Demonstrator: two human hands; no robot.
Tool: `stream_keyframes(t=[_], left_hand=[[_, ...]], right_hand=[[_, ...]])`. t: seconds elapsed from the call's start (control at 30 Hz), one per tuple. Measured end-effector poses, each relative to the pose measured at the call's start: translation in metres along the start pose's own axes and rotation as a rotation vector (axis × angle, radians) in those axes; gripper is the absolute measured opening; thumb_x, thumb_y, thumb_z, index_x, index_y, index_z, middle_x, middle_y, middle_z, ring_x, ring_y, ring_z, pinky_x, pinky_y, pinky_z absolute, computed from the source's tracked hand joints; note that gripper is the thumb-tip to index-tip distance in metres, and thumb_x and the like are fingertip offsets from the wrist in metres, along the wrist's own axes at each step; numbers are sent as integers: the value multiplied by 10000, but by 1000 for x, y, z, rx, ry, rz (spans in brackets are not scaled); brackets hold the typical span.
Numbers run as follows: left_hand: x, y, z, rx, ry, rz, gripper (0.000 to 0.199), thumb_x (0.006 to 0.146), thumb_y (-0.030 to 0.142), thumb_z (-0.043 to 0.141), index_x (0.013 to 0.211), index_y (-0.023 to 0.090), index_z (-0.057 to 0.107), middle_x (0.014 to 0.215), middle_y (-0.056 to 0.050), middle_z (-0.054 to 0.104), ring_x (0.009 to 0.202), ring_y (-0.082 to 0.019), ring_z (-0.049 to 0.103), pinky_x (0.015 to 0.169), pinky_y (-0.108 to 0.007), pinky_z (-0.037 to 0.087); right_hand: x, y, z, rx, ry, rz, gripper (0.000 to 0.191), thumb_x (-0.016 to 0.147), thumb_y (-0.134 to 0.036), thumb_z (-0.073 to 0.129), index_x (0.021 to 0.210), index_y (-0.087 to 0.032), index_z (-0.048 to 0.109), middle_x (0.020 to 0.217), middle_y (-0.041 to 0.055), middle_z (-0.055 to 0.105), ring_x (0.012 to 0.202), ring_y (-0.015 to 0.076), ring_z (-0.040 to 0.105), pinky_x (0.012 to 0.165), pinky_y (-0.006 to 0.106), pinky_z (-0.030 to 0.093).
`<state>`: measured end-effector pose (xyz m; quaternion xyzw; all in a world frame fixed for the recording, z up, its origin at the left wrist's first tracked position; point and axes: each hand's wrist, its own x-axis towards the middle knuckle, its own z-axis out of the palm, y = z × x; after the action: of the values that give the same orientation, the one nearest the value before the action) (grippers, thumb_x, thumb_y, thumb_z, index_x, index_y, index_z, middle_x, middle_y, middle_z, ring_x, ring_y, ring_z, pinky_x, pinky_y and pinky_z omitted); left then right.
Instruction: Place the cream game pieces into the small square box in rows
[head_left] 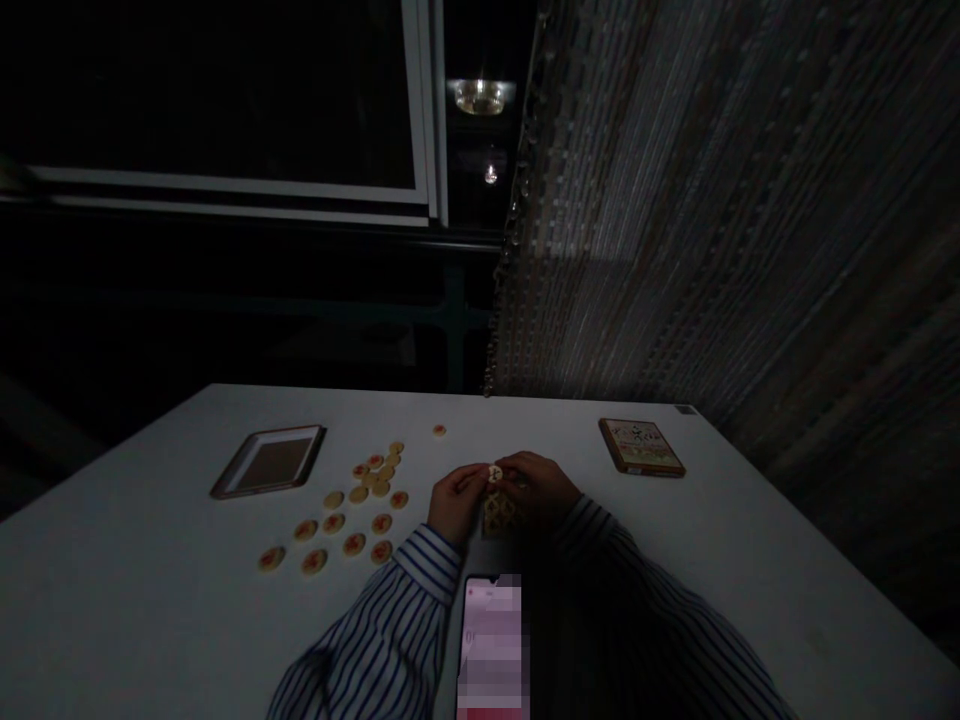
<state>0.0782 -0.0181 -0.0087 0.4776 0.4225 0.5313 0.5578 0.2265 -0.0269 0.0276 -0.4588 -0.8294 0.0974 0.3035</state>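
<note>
Near the middle of the white table, my left hand [454,502] and my right hand [544,486] meet at a small round piece [495,473] with a dark mark. The fingers of both hands are closed on its sides. Just below it, between my hands, several marked round pieces [498,512] sit close together, partly shaded by my right hand. To the left of my hands lie several loose round pieces [354,544], some with red marks and some plain. One red-marked piece [439,431] lies apart, farther back.
An open shallow box part [271,462] lies on the white table [150,540] at the left. A box lid with printed characters [642,447] is at the right. A lit phone [491,640] lies between my forearms. A bead curtain [637,220] hangs behind.
</note>
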Motion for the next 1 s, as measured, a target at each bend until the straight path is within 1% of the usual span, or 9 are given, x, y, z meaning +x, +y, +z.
stream_keyframes(t=[0.07,0.17,0.27,0.4,0.5,0.6,0.8,1.0], left_hand=[[1,-3,-1,32,0,25,279,626,351,592,793,129,617,777,-57,667,737,-163,606,693,-274,480],[3,-7,-4,121,41,58,258,637,355,575,771,139,620,769,-50,665,737,-163,604,694,-273,474],[4,-13,-8,272,67,111,242,660,357,543,758,150,622,734,-40,660,713,-158,599,690,-274,466],[4,-23,-13,482,81,170,258,696,365,492,797,165,621,742,-41,652,710,-161,589,673,-282,456],[3,-27,-15,585,76,194,263,710,361,470,825,178,619,745,-36,649,693,-160,586,647,-279,450],[1,-26,-14,645,47,206,260,717,354,459,837,186,618,750,-35,650,682,-162,585,636,-278,447],[-1,-23,-13,752,9,239,240,732,303,443,846,178,613,817,-51,647,761,-168,579,693,-288,443],[-4,-18,-11,822,15,241,219,735,242,441,846,169,615,839,-45,644,790,-154,573,725,-281,442]], right_hand=[[1,2,-2,-16,-1,14,244,741,-309,496,929,-172,574,846,50,615,762,121,550,720,249,420],[3,8,-4,-27,12,38,246,739,-312,495,930,-182,580,838,44,617,742,119,554,707,241,425],[4,14,-7,-55,9,71,255,734,-303,496,941,-180,581,832,43,621,747,126,558,713,245,425],[3,22,-7,-113,-15,129,258,737,-289,485,936,-163,590,850,53,630,767,136,566,722,246,424],[2,27,-6,-157,-58,161,264,745,-297,470,945,-174,589,873,52,632,781,143,570,715,249,424],[2,29,-5,-199,-119,183,253,756,-304,449,918,-184,601,893,54,634,803,154,572,717,254,418],[4,27,-4,-310,-229,257,261,764,-311,421,908,-193,604,915,56,634,828,163,568,716,247,395],[7,24,-3,-417,-352,234,285,768,-301,393,957,-183,570,930,53,621,849,158,551,722,235,361]])
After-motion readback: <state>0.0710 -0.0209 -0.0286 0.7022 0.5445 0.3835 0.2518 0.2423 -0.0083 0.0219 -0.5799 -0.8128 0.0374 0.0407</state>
